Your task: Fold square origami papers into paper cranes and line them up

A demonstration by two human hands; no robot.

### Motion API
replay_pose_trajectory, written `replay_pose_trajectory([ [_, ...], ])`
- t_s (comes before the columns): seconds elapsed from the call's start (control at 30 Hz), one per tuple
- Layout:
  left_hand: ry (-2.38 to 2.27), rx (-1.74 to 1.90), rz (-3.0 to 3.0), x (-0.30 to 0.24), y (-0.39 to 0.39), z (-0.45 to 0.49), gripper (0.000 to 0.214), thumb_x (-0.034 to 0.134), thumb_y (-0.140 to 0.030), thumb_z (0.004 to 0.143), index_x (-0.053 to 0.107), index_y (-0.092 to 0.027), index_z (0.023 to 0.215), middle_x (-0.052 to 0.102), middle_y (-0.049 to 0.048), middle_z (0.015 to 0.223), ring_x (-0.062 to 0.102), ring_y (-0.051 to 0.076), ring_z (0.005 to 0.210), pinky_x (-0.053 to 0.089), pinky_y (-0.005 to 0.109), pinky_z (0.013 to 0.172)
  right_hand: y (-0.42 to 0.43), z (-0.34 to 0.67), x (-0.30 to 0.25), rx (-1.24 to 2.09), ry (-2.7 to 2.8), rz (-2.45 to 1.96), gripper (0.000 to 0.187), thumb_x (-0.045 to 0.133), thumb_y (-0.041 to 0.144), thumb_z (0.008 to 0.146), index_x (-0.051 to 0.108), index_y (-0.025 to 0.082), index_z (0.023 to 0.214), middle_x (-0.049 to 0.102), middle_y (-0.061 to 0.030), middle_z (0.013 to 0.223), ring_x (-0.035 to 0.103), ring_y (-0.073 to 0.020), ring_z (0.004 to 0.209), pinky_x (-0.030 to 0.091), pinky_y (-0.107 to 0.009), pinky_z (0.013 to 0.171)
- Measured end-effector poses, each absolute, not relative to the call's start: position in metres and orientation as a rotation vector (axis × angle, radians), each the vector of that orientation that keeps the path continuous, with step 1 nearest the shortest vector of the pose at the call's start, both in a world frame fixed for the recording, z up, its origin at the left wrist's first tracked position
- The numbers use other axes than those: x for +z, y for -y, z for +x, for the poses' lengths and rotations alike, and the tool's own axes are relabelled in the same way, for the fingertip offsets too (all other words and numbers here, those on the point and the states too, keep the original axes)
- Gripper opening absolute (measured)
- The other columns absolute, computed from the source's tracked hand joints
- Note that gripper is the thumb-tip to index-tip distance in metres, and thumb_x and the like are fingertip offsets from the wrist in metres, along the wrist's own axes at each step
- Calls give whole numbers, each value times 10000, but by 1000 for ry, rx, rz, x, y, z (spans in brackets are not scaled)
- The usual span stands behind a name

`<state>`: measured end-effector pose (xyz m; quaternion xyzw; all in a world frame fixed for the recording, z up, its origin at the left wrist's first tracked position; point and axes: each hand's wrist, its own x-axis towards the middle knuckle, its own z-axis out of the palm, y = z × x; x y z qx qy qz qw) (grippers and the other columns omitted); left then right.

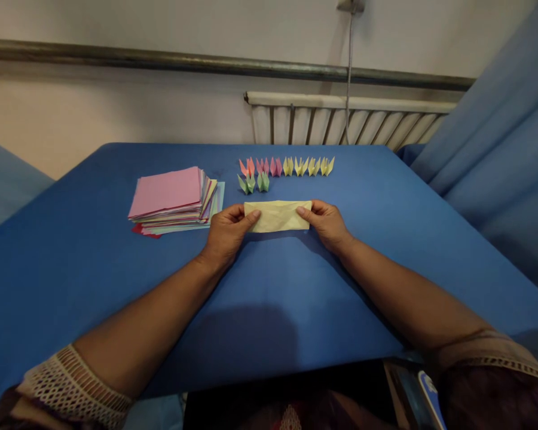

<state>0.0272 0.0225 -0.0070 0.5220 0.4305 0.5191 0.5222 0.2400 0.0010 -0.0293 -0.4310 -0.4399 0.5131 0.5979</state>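
Strip point(278, 217) of pale yellow paper, in the head view, lies right of the paper stack point(167, 192), long axis crosswise, its ends pinched by your left hand point(226, 232), nearer that stack, and your right hand point(332, 226).

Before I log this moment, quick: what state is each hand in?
Left hand: closed, holding the left end of the pale yellow paper.
Right hand: closed, holding the right end.
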Motion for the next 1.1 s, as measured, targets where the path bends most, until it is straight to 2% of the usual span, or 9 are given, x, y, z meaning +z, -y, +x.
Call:
replay_pose_trajectory([
  [0.4,-1048,1263,1334,-5,-22,25,250,803,-362,672,657,-162,637,578,-36,612,470,82,564,350,208,548,0,242,-25,1124,1049,-996,336,813,482,632,644,196,681,652,34,679,533,-99,599,446,-252,604],
  [0.63,-1084,1291,1344,-3,-23,25,263,818,-338,642,624,-160,642,564,-42,609,467,79,560,345,203,537,-3,245,-28,1024,1096,-1020,362,811,453,650,558,198,615,539,65,591,448,-80,549,388,-245,580],
  [1.1,-1128,1248,1423,-5,-27,23,305,765,-357,667,524,-172,656,493,-60,597,425,74,541,315,204,522,-2,245,-28,1097,1119,-1042,373,762,495,658,542,195,678,566,50,637,479,-93,579,397,-250,605],
])
